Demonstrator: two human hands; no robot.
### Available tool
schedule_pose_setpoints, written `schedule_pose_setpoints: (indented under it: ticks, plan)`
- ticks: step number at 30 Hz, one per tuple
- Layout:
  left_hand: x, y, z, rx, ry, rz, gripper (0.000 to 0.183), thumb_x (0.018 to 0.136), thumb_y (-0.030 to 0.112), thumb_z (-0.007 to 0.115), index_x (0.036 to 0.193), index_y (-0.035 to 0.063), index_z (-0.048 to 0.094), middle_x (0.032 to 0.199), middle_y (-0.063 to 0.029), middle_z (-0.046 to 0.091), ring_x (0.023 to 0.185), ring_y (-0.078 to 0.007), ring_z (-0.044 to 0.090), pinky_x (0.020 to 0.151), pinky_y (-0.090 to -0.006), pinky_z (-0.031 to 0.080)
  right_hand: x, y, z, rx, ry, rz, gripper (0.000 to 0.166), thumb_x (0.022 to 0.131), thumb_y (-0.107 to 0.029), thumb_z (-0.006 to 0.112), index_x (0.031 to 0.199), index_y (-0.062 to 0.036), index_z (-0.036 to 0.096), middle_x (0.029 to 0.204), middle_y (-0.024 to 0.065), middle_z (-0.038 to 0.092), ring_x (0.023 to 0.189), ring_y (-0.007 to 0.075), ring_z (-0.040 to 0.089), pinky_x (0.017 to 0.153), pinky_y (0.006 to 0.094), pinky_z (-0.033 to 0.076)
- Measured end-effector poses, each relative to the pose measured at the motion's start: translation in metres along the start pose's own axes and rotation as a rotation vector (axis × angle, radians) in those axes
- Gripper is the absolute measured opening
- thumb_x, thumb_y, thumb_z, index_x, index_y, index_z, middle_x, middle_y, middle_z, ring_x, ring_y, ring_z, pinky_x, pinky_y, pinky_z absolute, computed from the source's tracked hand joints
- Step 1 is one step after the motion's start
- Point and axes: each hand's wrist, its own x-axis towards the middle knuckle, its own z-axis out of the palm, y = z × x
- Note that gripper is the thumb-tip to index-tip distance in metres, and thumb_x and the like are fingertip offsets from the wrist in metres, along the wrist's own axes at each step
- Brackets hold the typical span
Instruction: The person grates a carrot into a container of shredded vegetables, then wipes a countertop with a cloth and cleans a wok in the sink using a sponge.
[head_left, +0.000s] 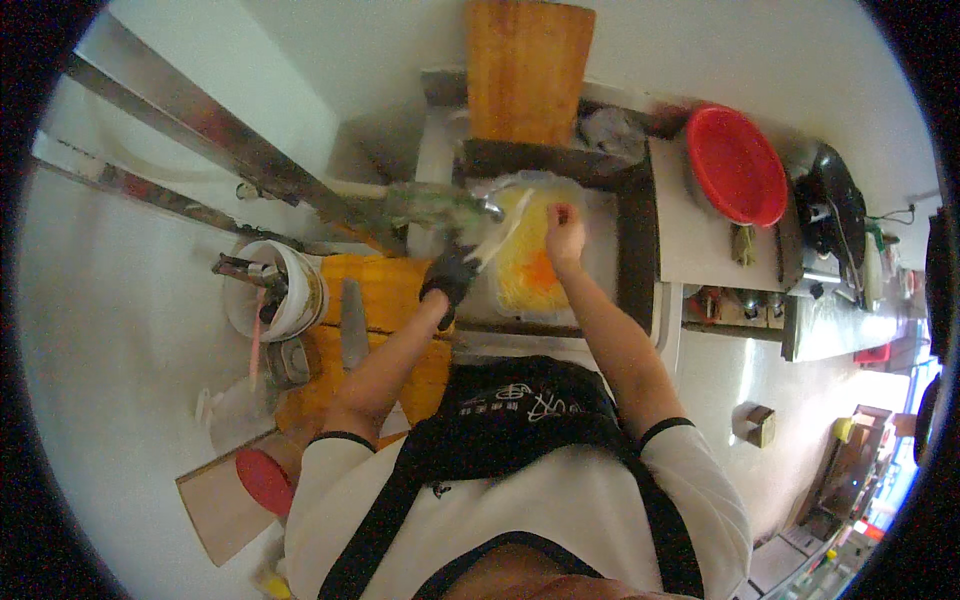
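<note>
My left hand (452, 281), in a black glove, is at the left edge of the sink, shut on the lower end of a long pale object (508, 229), blurred, whose kind I cannot tell. That object slants over a clear plastic tub (517, 307) in the sink (600, 262). Yellow shreds (510, 281) and an orange patch of shreds (538, 270) lie in the tub. My right hand (566, 234), bare, is above the tub's right side with its fingers curled; whether it holds anything is unclear. A metal faucet (491, 210) reaches over the tub's left side.
Left of the sink, a knife (352, 322) lies on a wooden board (390, 300), beside a white bucket (307, 292) of utensils. Another wooden board (529, 75) stands behind the sink. A red basin (736, 165) sits on the right counter (682, 225). Metal rails (195, 112) cross the upper left.
</note>
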Motion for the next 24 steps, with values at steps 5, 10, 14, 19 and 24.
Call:
schedule_pose_setpoints:
  ticks: [5,10,14,19,24]
  plan:
    - [0.002,-0.023,0.003,-0.847,-0.067,-0.248,0.027,0.081,0.019,0.052,0.100,0.0001,0.056,0.088,-0.0171,0.061,0.081,-0.0275,0.059,0.070,-0.0365,0.046,0.008,0.068,0.012,-0.032,-0.138,0.039,0.023,0.078,-0.024,0.057,0.093,-0.0064,0.058,0.084,0.0111,0.063,0.076,0.0252,0.060,0.066,0.0340,0.047]
    - [-0.008,-0.044,0.018,-1.352,-0.113,-0.250,0.028,0.081,0.020,0.053,0.100,0.0000,0.056,0.088,-0.0153,0.061,0.081,-0.0258,0.059,0.070,-0.0353,0.045,-0.028,0.018,0.012,-0.094,-0.299,-0.066,0.025,0.076,-0.024,0.060,0.094,-0.0059,0.060,0.086,0.0079,0.062,0.077,0.0183,0.059,0.068,0.0310,0.047]
    - [-0.014,-0.044,0.030,-1.455,-0.078,-0.225,0.029,0.081,0.021,0.054,0.100,0.0000,0.056,0.087,-0.0138,0.061,0.080,-0.0245,0.059,0.070,-0.0344,0.045,-0.035,0.009,0.023,-0.175,-0.381,-0.173,0.026,0.075,-0.027,0.062,0.091,-0.0059,0.060,0.084,0.0074,0.062,0.075,0.0187,0.060,0.066,0.0312,0.047]
    - [-0.011,-0.047,0.033,-1.304,-0.097,-0.123,0.027,0.081,0.020,0.055,0.099,-0.0004,0.055,0.085,-0.0087,0.060,0.080,-0.0193,0.058,0.069,-0.0309,0.044,-0.036,0.007,0.030,-0.246,-0.349,-0.126,0.025,0.075,-0.028,0.063,0.087,-0.0058,0.059,0.080,0.0078,0.062,0.073,0.0190,0.060,0.065,0.0313,0.047]
    - [-0.010,-0.040,0.037,-1.197,0.017,-0.085,0.024,0.081,0.017,0.055,0.098,-0.0006,0.055,0.080,-0.0090,0.060,0.070,-0.0177,0.058,0.065,-0.0287,0.043,-0.034,0.003,0.028,-0.210,-0.333,-0.120,0.026,0.074,-0.029,0.063,0.085,-0.0058,0.060,0.078,0.0079,0.062,0.072,0.0197,0.060,0.064,0.0319,0.046]
